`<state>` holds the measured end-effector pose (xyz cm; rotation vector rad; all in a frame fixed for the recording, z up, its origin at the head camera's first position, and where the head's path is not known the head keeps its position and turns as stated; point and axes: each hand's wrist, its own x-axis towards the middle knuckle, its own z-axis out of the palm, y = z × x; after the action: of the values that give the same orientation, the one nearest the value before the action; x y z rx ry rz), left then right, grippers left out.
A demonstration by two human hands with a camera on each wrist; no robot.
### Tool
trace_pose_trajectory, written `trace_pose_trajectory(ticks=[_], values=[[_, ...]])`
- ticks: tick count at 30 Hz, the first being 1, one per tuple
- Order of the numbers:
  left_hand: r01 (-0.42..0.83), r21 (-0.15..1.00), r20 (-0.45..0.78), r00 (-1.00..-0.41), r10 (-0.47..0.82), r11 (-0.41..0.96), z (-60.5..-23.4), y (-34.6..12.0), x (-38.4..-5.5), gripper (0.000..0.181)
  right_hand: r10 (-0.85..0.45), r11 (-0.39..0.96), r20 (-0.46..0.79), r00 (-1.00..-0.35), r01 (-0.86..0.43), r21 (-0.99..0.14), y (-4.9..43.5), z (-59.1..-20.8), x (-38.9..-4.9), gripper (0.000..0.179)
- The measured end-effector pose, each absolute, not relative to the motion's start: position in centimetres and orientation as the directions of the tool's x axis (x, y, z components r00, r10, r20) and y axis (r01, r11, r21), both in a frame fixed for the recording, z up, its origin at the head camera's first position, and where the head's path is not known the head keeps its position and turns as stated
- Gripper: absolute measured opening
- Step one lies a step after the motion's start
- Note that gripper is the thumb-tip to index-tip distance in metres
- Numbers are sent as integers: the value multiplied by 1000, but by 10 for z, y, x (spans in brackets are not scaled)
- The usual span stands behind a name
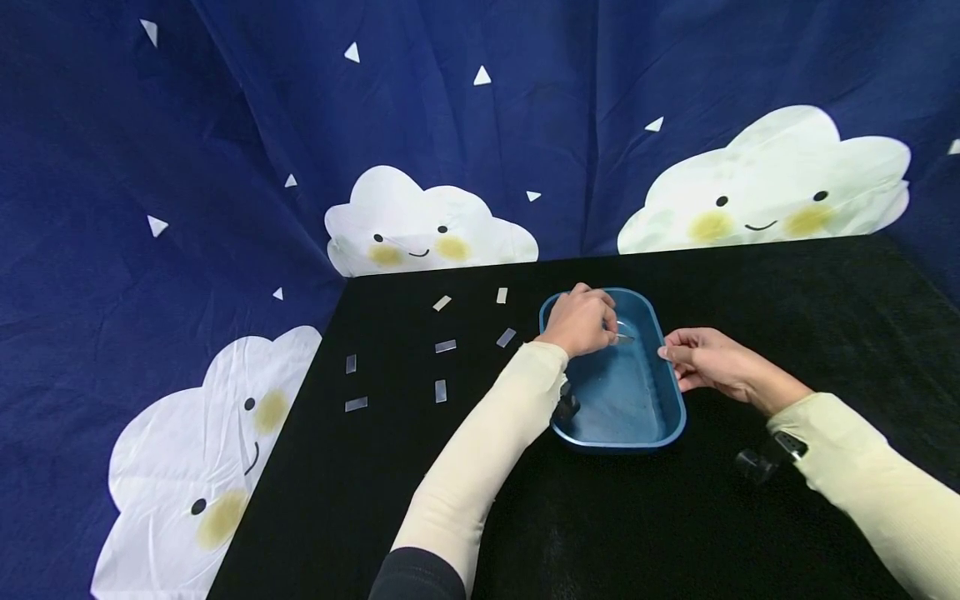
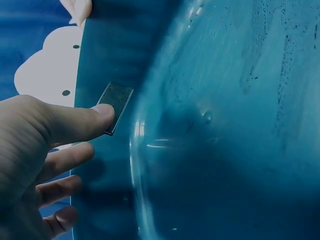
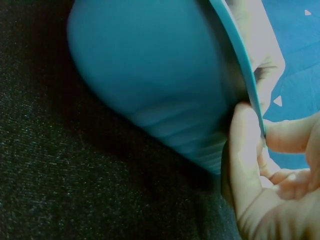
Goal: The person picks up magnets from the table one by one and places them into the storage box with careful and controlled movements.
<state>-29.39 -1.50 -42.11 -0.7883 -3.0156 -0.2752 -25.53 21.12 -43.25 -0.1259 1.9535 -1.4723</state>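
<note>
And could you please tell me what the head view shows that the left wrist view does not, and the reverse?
Only the head view shows seven loose pieces on the black table and both pale sleeves.

Only the left wrist view shows the broad, dark face of the held piece with the thumb on it.

Both show the left hand, the blue bin, a white cloud and some of the right hand at the bin's rim.

Two hands [image 1: 708, 360], one blue tub [image 1: 621, 400], three clouds [image 1: 772, 183], apparently eight small plates [image 1: 446, 347]
</note>
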Motion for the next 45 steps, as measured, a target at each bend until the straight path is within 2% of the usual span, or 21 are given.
trace_pose_trajectory(ticks=[13,25,38,45], values=[[492,172,29,-868,495,853,-429,-11,-297,12,-459,350,-447,-767,306,-885,211,-433,-255,24],[459,93,-80,-881,466,884,-432,-8,-300,13,-469,350,-451,-760,309,-884,213,-434,-255,23],[453,128,-105,-878,467,882,-433,-6,-302,28,-475,348,-450,-756,309,-885,212,-432,-255,21],[434,177,-150,-875,460,883,-433,-6,-304,17,-468,358,-458,-755,312,-880,213,-432,-256,24]])
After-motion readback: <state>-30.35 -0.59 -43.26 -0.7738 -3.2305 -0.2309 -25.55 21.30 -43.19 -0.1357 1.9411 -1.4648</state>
